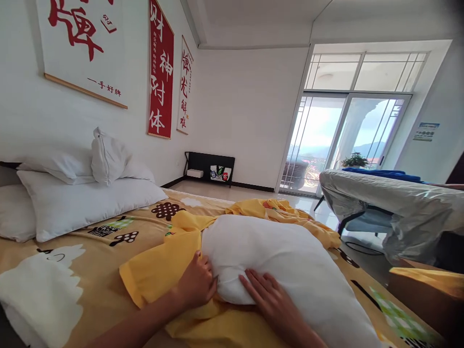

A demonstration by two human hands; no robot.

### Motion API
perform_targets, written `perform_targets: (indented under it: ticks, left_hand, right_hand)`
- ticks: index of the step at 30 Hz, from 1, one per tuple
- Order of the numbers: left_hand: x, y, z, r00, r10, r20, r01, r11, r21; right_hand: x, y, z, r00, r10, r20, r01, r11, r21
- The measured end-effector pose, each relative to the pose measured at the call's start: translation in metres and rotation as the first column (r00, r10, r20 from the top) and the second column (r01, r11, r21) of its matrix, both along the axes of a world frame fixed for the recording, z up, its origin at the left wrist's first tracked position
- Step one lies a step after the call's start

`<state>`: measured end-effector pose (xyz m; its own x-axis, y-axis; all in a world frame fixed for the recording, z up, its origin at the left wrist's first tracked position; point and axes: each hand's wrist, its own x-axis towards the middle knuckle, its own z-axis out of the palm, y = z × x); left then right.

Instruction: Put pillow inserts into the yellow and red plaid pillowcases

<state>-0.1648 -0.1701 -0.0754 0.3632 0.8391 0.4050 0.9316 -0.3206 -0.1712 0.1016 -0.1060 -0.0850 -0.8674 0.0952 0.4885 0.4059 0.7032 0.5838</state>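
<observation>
A bare white pillow [286, 261] lies across a yellow pillowcase [163, 268] on the bed. My left hand [197, 282] is closed, pinching the edge of the yellow pillowcase right at the pillow's near-left end. My right hand [270, 299] lies flat on the pillow's near end, fingers stretched out and pressing down on it. More of the yellow cloth is bunched up behind the pillow [275, 210].
The bed [90, 241] has a yellow patterned sheet. Several white pillows [83, 198] are stacked at the left against the wall. A table under a grey cover [395, 203] stands at the right. Glass balcony doors [340, 140] are at the far end.
</observation>
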Motion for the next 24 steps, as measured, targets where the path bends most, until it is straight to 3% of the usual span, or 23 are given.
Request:
perform_targets:
  ticks: [3, 7, 9, 13, 16, 20, 24]
  left_hand:
    - [0.02, -0.006, -0.011, 0.996, -0.089, 0.032, 0.088, 0.996, 0.016]
    - [0.038, -0.01, -0.02, 0.995, -0.079, 0.065, 0.079, 0.997, -0.006]
    - [0.039, -0.01, -0.017, 0.993, -0.026, 0.116, 0.028, 0.999, -0.016]
    - [0.033, -0.007, 0.003, 0.976, 0.04, 0.212, -0.037, 0.999, -0.02]
    - [0.036, -0.004, 0.011, 0.97, -0.029, 0.241, 0.049, 0.996, -0.079]
    - [0.059, 0.001, 0.002, 0.975, -0.128, 0.183, 0.165, 0.966, -0.2]
    - [0.082, -0.001, 0.007, 0.948, -0.2, 0.249, 0.252, 0.947, -0.2]
  right_hand:
    - [-0.007, 0.007, 0.005, 0.999, 0.035, -0.004, -0.036, 0.999, -0.025]
    - [-0.031, 0.016, 0.02, 0.997, 0.042, 0.061, -0.034, 0.991, -0.128]
    - [-0.046, 0.02, 0.035, 0.991, 0.016, 0.13, 0.01, 0.981, -0.195]
    - [-0.081, 0.025, 0.069, 0.962, -0.057, 0.268, 0.126, 0.961, -0.248]
    - [-0.11, 0.027, 0.087, 0.929, -0.076, 0.362, 0.172, 0.955, -0.242]
    - [-0.147, 0.032, 0.104, 0.925, -0.02, 0.379, 0.168, 0.918, -0.36]
    - [-0.171, 0.04, 0.103, 0.946, 0.026, 0.322, 0.156, 0.836, -0.526]
